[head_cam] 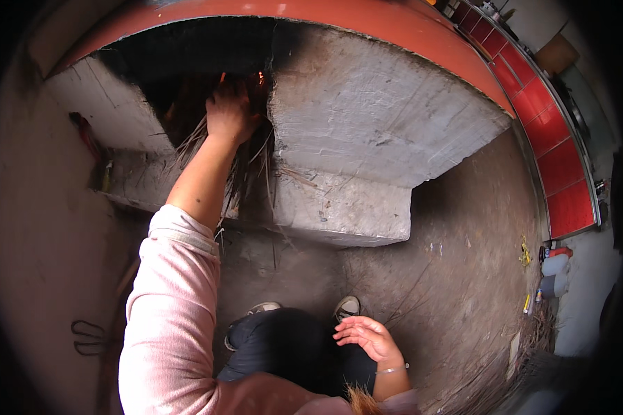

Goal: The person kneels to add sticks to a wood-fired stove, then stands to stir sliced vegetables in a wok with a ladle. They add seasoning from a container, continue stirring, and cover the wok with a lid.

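Observation:
My left hand reaches into the sooty mouth of a masonry stove. Its fingers are on a bundle of thin dry twigs, whose loose ends stick out below the hand over the stove's ledge. Small orange flames glow just beyond the fingers; the fingertips are partly lost in the dark. Near my knee, my right hand hangs in the air with nothing in it, its fingers slightly bent and apart. A thin bracelet circles that wrist.
The whitewashed stove front steps out into a low ledge with twig scraps. At left are red-handled tongs and a wire-loop tool. On the right are red cabinets, plastic jugs and a heap of brushwood.

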A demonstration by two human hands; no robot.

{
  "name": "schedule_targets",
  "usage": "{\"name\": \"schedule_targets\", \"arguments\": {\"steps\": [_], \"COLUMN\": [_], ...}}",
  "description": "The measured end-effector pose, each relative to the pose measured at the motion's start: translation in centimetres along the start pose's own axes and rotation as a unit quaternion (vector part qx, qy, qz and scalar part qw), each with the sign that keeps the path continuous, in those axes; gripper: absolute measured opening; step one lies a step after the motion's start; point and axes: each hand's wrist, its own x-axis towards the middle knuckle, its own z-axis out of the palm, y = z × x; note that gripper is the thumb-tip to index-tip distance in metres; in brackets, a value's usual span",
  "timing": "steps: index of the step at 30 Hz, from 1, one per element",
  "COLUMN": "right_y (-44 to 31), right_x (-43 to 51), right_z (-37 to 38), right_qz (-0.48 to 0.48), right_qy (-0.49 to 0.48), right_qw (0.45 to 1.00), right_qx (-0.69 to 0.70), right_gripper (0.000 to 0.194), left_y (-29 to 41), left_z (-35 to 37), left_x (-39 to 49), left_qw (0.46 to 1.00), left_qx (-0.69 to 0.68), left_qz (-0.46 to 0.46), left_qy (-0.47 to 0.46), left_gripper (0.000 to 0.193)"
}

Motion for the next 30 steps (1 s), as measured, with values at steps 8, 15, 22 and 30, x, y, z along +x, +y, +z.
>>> {"name": "schedule_targets", "arguments": {"steps": [8,15,22,30], "right_y": [0.3,0.5,0.8,0.7], "right_x": [1.8,1.9,-1.9,-9.3], "right_z": [-0.2,0.1,-0.5,-3.7], "right_qz": [0.020,-0.008,-0.046,-0.060], "right_qy": [-0.014,0.003,0.148,0.253], "right_qw": [1.000,1.000,0.974,0.767], "right_qx": [-0.006,-0.011,-0.163,-0.587], "right_gripper": [0.033,0.031,0.031,0.022], "left_y": [0.2,-0.3,1.4,10.0], "left_z": [2.3,-1.1,-10.6,-6.5], "left_x": [2.3,0.6,-10.6,-28.7], "left_qw": [0.996,0.997,0.929,0.721], "left_qx": [0.023,-0.029,-0.266,-0.418], "left_qz": [-0.006,0.029,0.237,0.386], "left_qy": [-0.091,-0.067,0.097,-0.394], "left_gripper": [0.086,0.077,0.047,0.031]}}
